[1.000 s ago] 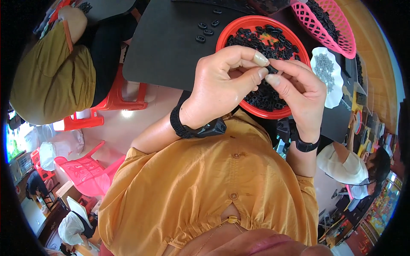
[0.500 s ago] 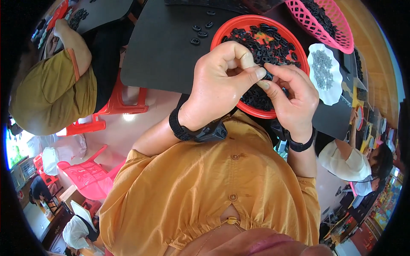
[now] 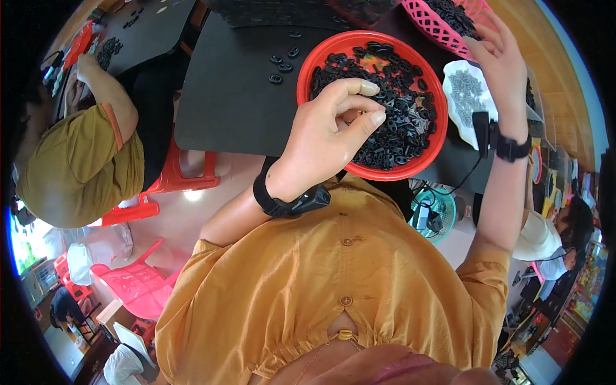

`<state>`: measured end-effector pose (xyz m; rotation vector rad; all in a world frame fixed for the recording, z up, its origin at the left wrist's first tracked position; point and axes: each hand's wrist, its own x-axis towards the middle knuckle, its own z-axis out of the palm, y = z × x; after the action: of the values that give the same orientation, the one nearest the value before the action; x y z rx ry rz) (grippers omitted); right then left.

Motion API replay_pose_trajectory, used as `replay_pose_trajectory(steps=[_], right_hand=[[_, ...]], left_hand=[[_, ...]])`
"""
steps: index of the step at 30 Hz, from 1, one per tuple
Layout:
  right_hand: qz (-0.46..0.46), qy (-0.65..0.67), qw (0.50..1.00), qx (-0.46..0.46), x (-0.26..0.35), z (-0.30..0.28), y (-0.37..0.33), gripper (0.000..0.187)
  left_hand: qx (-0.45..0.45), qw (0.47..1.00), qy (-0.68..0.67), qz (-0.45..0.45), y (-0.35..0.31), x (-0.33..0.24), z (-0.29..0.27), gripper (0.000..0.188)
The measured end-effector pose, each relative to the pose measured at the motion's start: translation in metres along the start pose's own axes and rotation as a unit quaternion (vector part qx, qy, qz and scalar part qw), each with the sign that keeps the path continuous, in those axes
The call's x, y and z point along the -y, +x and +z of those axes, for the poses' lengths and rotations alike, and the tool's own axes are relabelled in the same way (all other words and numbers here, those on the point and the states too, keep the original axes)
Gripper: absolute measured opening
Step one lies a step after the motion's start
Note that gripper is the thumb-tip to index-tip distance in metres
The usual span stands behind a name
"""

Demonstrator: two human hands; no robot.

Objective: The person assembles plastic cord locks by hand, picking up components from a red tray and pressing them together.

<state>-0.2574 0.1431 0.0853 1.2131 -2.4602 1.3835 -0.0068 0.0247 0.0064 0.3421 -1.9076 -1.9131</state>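
Note:
My left hand (image 3: 330, 131) is over the near left part of a red round tray (image 3: 436, 131). Its fingers curl inward, the thumb and middle fingertip close together and the forefinger lifted; anything between them is hidden. Many small black oval plastic pieces (image 3: 391, 131) fill the tray, with some thin grey bits among them. At the far right, my right hand (image 3: 504, 61) reaches to the rim of a pink openwork basket (image 3: 436, 29) holding more black pieces. Its thumb and fingers are apart, with nothing visible in them.
Beside the tray stands a white scalloped dish (image 3: 452, 106) of small grey pieces. Several loose black pieces (image 3: 285, 67) lie on the dark table (image 3: 224, 96). A teal basket (image 3: 443, 212) is below the table edge. Another person (image 3: 83, 160) sits at the left.
My hands have parted. The right has moved from the tray to the pink basket; the black piece pinched between both hands is no longer visible there. My left hand stays over the tray.

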Motion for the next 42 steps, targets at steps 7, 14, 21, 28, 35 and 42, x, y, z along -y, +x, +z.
replay_pose_trajectory(steps=[7,14,21,28,35,42], right_hand=[[-0.125,-0.320,0.934,0.102,0.007,0.013,-0.018,0.019],[-0.252,-0.266,0.905,0.218,0.008,0.037,-0.033,0.012],[-0.193,-0.288,0.897,0.274,-0.017,0.044,-0.031,0.019],[0.105,0.112,0.953,0.262,0.047,0.026,-0.061,0.017],[0.129,0.195,0.934,0.271,0.040,0.016,-0.057,0.015],[-0.270,-0.251,0.871,0.323,-0.014,0.009,-0.036,0.011]], left_hand=[[-0.006,1.000,0.016,0.020,0.000,0.008,-0.003,0.031],[-0.008,1.000,0.006,-0.011,0.001,0.007,-0.002,0.027],[-0.013,1.000,-0.007,0.004,0.001,0.008,-0.002,0.025],[-0.019,0.991,-0.123,-0.057,0.019,-0.007,0.006,0.024],[-0.008,0.984,-0.173,-0.037,0.032,-0.010,0.011,0.018],[-0.035,0.983,-0.175,-0.049,0.033,0.006,0.009,0.016]])
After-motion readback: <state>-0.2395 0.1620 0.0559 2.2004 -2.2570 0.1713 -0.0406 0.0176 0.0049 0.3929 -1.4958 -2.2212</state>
